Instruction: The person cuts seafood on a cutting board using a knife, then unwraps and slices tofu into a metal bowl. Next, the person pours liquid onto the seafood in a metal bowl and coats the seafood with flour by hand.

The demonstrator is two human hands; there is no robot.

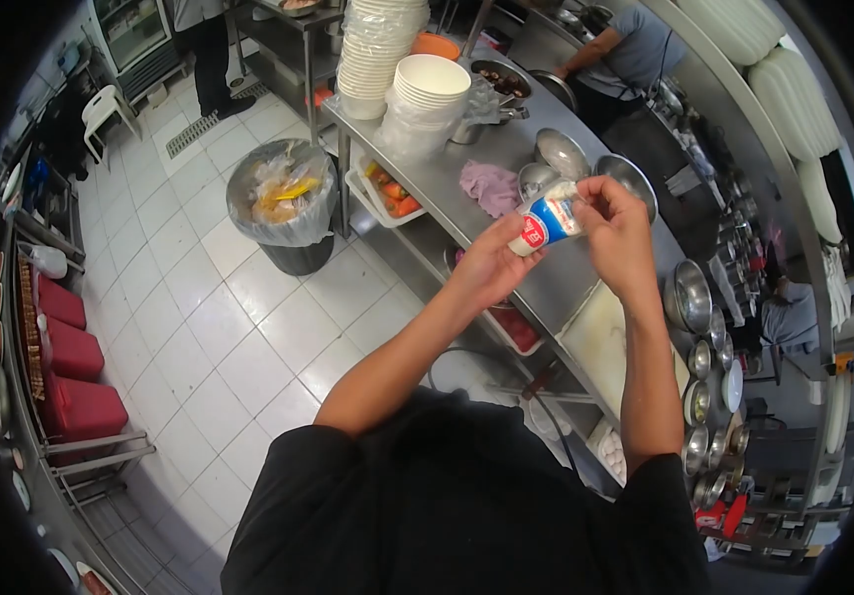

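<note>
Fingertips of the left hand [496, 263] and right hand [613, 220] pinch opposite ends of a small packet [550, 218] above a steel counter [486, 183]. Fingers partly hide its ends; red and blue printing shows, too small to read. A pink cloth [490, 188] lies beyond the left fingers, metal bowls [561, 154] beyond the right.

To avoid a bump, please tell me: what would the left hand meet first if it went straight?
Beyond the package it holds, the left hand would probably meet the right hand, though depth is unclear.
</note>
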